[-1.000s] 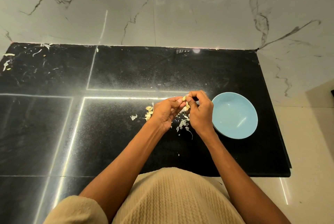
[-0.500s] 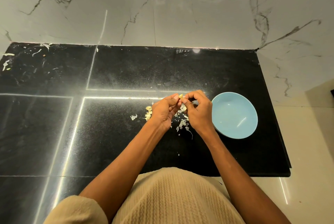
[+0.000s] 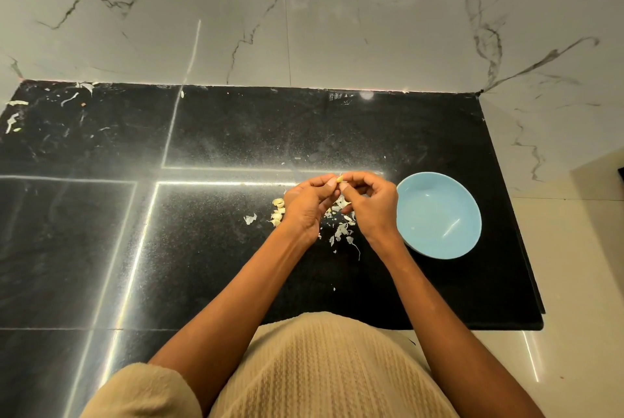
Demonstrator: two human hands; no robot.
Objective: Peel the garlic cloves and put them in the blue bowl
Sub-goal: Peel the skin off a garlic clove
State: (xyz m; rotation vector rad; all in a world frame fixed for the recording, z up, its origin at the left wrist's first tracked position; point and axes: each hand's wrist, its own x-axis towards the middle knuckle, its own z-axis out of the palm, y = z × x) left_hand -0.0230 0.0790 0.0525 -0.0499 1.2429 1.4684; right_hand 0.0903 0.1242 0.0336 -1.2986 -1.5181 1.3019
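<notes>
Small pale garlic clove (image 3: 340, 178) sat pinched between left hand (image 3: 309, 206) and right hand (image 3: 371, 203) fingertips; round light-blue bowl (image 3: 439, 215), empty, lay just right, nearer the right hand.

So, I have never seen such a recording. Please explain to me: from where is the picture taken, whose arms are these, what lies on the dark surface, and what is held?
No machine is here. A person wears a camera on the head, so the picture looks forward and down at that person's own two arms. The left hand and the right hand meet above a black stone counter. Together they pinch one small garlic clove between the fingers; it looks as if they are peeling it. Below and between the hands lie thin white peel scraps, and a few more pale garlic pieces lie just left of the left hand. To the right stands a blue bowl, which appears empty. The wall behind is pale marble.
</notes>
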